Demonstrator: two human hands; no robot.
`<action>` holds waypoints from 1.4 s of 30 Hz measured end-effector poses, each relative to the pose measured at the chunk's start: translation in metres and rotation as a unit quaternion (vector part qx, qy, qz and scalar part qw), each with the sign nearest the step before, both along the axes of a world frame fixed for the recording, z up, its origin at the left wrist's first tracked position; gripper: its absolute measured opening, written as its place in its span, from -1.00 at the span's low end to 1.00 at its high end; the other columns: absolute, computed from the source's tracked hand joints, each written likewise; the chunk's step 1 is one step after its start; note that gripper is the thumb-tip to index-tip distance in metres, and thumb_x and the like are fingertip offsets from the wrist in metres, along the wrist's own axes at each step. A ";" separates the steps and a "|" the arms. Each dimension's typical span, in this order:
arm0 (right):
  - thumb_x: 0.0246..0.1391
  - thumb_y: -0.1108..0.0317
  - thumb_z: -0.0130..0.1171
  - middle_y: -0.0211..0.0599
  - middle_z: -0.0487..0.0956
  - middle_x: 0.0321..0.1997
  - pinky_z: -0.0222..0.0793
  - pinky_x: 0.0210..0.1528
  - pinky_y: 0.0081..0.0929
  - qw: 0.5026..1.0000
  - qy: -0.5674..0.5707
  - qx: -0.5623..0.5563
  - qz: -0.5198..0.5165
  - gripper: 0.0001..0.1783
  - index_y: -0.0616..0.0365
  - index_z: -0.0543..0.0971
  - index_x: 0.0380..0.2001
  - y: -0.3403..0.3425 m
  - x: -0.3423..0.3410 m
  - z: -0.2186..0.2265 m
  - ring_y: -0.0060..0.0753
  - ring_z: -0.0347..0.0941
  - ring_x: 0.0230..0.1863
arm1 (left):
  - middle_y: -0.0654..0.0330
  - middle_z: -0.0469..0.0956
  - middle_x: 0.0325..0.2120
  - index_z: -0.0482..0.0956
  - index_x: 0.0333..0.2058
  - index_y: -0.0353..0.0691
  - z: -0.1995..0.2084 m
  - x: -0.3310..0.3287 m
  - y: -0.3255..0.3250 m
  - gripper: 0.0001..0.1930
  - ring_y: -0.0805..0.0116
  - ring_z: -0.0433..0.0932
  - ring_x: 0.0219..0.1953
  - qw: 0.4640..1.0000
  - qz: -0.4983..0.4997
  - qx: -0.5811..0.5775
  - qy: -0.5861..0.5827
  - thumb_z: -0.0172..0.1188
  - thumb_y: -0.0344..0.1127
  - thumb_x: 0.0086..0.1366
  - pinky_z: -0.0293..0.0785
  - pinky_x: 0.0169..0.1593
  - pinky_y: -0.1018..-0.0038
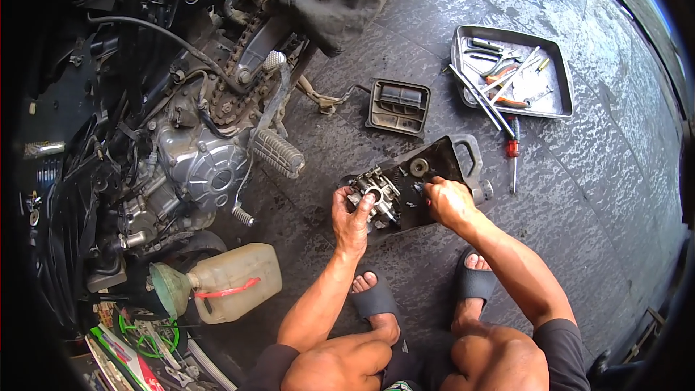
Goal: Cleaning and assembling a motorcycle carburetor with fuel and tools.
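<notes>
My left hand grips a metal carburetor by its near left side, its thumb lying on the body by the round bore. The carburetor sits over the left end of a dark tray that looks like a jug cut open lengthwise, its handle at the far right. Over the tray's right part is my right hand, with fingers curled and pinched together; whatever is between them is hidden. A round ring-shaped part and several small screws and fittings lie in the tray near those fingers.
A motorcycle engine with footpegs stands at left. A plastic jug with a green funnel lies nearby. Beyond the tray is a black rectangular housing. A metal tool tray and a red-handled screwdriver are at right.
</notes>
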State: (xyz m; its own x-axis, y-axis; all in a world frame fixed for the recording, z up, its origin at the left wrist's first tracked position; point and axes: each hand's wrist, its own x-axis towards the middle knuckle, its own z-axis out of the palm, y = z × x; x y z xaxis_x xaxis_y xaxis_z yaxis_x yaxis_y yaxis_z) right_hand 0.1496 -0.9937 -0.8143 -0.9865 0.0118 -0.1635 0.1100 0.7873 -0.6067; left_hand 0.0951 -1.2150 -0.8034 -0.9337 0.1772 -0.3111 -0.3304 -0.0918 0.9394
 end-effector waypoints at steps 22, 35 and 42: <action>-0.06 0.47 0.33 -0.08 0.67 -0.27 0.58 -0.12 -0.34 0.917 0.079 -0.388 -0.040 -0.75 0.26 0.69 -0.24 -0.004 -0.002 0.078 -0.07 0.67 -0.21 | 0.26 0.58 -0.21 0.48 -0.11 -0.19 0.006 0.000 0.013 -0.73 0.47 0.56 -0.18 0.988 0.040 0.102 -0.110 0.30 -0.24 0.32 0.56 -0.06 0.42; 0.12 0.43 0.31 -0.12 0.71 -0.27 0.58 -0.18 -0.45 0.890 -0.080 -0.424 -0.146 -0.80 0.32 0.65 -0.22 -0.030 0.004 0.085 -0.42 0.68 -0.24 | 0.18 0.54 -0.16 0.43 -0.10 -0.25 0.004 0.003 0.023 -0.62 0.39 0.52 -0.11 0.989 0.109 0.008 -0.096 0.37 -0.24 0.24 0.48 0.01 0.39; 0.00 0.55 0.31 -0.10 0.71 -0.30 0.62 -0.22 -0.45 0.911 0.095 -0.388 -0.105 -0.85 0.36 0.64 -0.31 -0.040 0.013 0.075 -0.31 0.71 -0.26 | 0.11 0.51 -0.15 0.38 -0.05 -0.33 -0.001 0.005 0.026 -0.51 0.36 0.50 -0.10 0.987 0.139 0.015 -0.077 0.43 -0.22 0.20 0.43 0.03 0.37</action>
State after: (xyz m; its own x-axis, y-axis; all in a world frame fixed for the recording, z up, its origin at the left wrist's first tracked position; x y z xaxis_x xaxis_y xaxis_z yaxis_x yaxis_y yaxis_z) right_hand 0.1624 -1.0336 -0.7395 -0.9872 0.1571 -0.0289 0.0431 0.0877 -0.9952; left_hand 0.0998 -1.1886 -0.8048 -0.8898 -0.0684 -0.4512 -0.4265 -0.2269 0.8755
